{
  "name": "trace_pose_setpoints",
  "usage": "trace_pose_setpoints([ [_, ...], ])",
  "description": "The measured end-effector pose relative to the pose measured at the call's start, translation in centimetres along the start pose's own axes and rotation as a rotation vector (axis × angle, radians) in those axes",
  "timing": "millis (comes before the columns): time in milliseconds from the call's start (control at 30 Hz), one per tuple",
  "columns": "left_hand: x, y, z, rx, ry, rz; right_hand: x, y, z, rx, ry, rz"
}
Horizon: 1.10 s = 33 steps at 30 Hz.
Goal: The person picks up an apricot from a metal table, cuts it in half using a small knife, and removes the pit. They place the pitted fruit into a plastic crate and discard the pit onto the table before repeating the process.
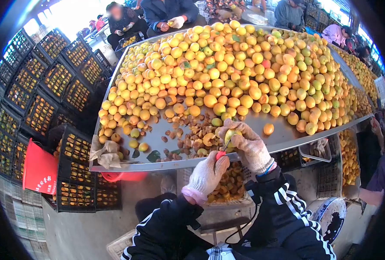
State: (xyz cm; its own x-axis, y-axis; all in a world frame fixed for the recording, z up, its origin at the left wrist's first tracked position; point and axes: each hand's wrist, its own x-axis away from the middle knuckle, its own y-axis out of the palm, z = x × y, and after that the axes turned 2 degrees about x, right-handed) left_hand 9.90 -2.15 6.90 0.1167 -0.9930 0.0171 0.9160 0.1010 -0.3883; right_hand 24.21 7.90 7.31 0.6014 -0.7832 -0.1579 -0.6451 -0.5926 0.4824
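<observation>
My left hand [206,174], in a white knit glove, is closed round the red handle of a small knife [220,155]. In my right hand [249,147], also gloved, is a yellow apricot [229,136], gripped between thumb and fingers. The knife's thin blade meets the apricot's near side; how deep it reaches is hard to see. Both hands are over the front edge of the metal table [262,130]. Just beyond them lie loose brown pits and pieces [186,141], with a large heap of apricots [209,73] behind.
Black crates of fruit [40,108] are stacked at left, beside a red bucket [40,167]. Below my hands stands a crate of apricot halves [229,184]. A crumpled cloth [108,154] lies on the table's left corner. Several people sit along the far side.
</observation>
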Motion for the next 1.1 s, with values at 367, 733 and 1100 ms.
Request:
trace_pose_setpoints([
  [367, 0.0, 1.8, -1.1, -0.254, -0.063, 0.066, -0.1, -0.3, 2.8, -0.417, 0.134, 0.252],
  [733, -0.8, 1.5, -1.8, -0.264, -0.141, 0.005, 1.4, 0.9, 2.5, 0.104, 0.041, 0.260],
  [1100, 0.0, -2.5, 1.5, 0.332, 0.129, 0.148, 0.1, 0.6, 1.2, -0.097, 0.214, 0.239],
])
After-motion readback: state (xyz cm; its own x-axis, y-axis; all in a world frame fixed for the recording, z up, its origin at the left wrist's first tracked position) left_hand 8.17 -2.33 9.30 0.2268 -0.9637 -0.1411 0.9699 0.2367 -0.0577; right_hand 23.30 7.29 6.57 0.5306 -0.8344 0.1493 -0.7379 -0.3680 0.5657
